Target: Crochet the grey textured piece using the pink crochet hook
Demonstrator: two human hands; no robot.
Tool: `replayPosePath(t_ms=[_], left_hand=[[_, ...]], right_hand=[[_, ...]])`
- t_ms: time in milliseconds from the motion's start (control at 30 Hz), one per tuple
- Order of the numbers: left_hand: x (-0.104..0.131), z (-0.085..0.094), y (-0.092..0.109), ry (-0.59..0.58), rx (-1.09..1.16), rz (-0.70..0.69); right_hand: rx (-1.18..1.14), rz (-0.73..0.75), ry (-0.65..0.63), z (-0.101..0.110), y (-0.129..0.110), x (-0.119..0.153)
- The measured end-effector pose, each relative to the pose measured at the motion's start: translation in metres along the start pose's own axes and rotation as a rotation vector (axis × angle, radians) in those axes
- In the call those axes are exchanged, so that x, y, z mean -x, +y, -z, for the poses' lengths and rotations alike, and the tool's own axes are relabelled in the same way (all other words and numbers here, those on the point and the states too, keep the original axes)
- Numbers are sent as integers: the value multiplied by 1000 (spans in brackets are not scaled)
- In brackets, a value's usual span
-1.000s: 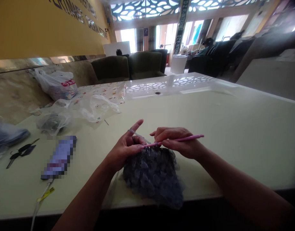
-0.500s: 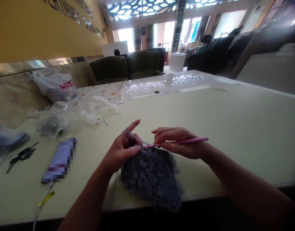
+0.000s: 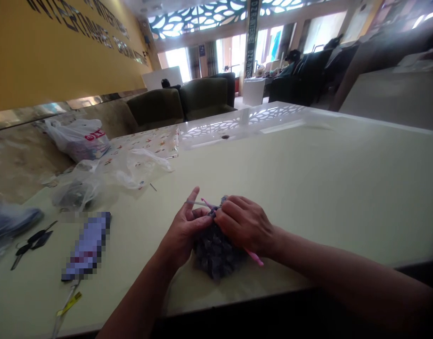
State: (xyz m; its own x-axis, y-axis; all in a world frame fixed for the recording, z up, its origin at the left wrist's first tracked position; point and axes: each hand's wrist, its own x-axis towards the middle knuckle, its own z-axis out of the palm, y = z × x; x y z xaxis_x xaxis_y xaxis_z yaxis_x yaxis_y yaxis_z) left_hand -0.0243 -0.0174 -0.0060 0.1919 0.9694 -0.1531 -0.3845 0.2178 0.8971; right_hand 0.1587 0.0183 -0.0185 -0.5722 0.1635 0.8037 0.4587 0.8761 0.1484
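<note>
Hook (image 3: 255,257) swung, butt toward table (image 3: 325,188) near edge, right hand (image 3: 245,221) closed round it; left hand (image 3: 181,230) pinches grey work (image 3: 218,256), forefinger raised, presumably tensioning yarn (image 3: 197,203).

Keys (image 3: 33,241) left on table (image 3: 308,188), chairs (image 3: 159,107) behind

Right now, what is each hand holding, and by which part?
The right hand grips the pink crochet hook around its middle; the left hand pinches the grey crochet piece at its upper edge.
</note>
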Motion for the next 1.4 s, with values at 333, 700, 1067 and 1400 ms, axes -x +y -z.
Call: replayPosePath(t_ms=[333, 700, 1067, 1400], left_hand=[[4, 9, 13, -204, 130, 113], [-1, 20, 16, -166, 52, -1], [-2, 15, 9, -86, -143, -119], [-3, 10, 7, -38, -227, -107]], right_hand=[[-625, -78, 25, 11, 18, -6], [-1234, -433, -214, 24, 31, -11], [-1177, -686, -177, 14, 18, -7], [-913, -735, 20, 8, 5, -4]])
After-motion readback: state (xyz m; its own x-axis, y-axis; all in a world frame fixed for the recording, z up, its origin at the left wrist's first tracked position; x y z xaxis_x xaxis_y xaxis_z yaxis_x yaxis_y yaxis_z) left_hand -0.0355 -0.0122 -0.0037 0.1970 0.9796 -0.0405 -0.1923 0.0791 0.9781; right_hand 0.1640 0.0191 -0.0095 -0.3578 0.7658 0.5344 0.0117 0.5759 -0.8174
